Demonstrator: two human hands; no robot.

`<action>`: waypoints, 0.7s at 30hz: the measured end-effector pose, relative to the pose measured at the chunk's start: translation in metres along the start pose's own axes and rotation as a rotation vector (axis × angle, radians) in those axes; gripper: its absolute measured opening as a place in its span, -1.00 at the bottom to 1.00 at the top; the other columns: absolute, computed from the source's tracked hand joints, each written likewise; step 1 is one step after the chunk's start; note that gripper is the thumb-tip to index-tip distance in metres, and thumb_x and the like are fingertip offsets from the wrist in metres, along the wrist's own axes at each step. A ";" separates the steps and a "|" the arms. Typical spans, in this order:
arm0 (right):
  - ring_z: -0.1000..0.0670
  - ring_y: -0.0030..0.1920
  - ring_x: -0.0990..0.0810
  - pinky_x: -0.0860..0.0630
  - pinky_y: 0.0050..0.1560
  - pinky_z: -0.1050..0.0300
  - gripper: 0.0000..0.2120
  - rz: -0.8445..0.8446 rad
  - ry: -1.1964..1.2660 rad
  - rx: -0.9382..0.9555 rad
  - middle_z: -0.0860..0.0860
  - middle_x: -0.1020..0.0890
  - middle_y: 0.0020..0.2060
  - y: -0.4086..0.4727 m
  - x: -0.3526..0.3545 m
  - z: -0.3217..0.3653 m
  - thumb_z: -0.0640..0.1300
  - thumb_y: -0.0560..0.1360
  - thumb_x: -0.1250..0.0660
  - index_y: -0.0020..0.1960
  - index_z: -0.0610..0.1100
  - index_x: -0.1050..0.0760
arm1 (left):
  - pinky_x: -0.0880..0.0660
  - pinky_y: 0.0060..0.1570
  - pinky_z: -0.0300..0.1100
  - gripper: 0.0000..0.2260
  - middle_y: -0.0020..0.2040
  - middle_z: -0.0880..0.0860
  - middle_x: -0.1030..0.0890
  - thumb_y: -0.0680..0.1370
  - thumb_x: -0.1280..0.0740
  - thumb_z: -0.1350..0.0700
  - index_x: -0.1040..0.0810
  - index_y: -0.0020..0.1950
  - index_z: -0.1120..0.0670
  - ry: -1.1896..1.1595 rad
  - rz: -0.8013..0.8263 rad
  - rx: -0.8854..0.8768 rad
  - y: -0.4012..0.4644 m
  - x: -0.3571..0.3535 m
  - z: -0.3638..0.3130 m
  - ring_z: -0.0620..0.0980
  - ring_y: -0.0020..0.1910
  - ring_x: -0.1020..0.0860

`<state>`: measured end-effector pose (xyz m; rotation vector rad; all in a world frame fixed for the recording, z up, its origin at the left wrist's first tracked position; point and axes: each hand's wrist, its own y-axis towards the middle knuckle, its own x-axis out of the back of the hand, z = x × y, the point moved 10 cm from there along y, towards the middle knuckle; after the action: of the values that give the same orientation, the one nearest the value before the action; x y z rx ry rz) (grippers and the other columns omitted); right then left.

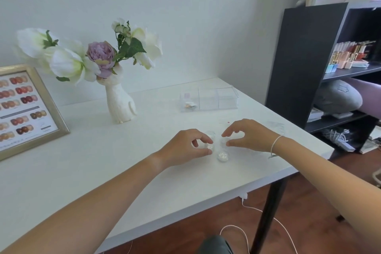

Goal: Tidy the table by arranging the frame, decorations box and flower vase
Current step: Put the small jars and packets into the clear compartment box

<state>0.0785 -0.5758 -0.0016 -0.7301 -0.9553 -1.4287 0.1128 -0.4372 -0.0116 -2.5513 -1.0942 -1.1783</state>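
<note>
Bright, even, diffuse daylight; only faint soft shadows lie on the glossy white tabletop (82, 171) under the forearms. Wide-angle distortion bends the tall black open shelf unit (305, 64) and the frame edges. Overall image slightly soft; the small clear plastic compartment box (214, 98) nearly washes out against the white.

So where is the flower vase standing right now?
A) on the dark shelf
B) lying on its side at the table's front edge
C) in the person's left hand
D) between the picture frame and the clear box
D: the white flower vase stands upright on the table, with the frame to one side and the clear decorations box to the other.
</note>
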 end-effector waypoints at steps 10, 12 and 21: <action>0.12 -0.02 -0.43 -0.28 0.00 0.27 -0.86 -0.062 -0.047 -0.011 0.15 -0.58 -0.05 0.001 -0.004 -0.007 0.02 0.41 -0.38 -0.04 0.04 -0.57 | -0.33 -0.20 -0.49 -0.88 -0.10 -0.17 -0.54 0.42 -0.41 0.06 -0.59 -0.08 -0.11 0.085 -0.011 0.018 0.007 -0.008 0.007 -0.13 -0.21 -0.42; 0.11 -0.03 -0.43 -0.29 -0.02 0.27 -0.87 -0.073 -0.045 -0.004 0.16 -0.57 -0.10 0.002 -0.004 -0.008 0.02 0.41 -0.37 -0.07 0.03 -0.56 | -0.35 -0.19 -0.44 -0.88 -0.11 -0.16 -0.56 0.42 -0.40 0.06 -0.59 -0.08 -0.10 0.083 -0.012 0.024 0.009 -0.008 0.010 -0.11 -0.20 -0.43; 0.09 -0.08 -0.47 -0.31 -0.15 0.37 -0.95 -0.125 0.055 0.020 0.14 -0.61 -0.10 0.024 0.014 -0.011 -0.04 0.41 -0.37 -0.13 0.05 -0.53 | -0.35 -0.28 -0.48 -0.92 -0.09 -0.13 -0.63 0.42 -0.41 0.03 -0.57 -0.22 -0.17 -0.019 -0.180 -0.011 0.040 0.048 0.001 -0.12 -0.29 -0.42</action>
<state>0.1020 -0.5911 0.0087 -0.6224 -0.9858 -1.5381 0.1608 -0.4387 0.0283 -2.5207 -1.3502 -1.2041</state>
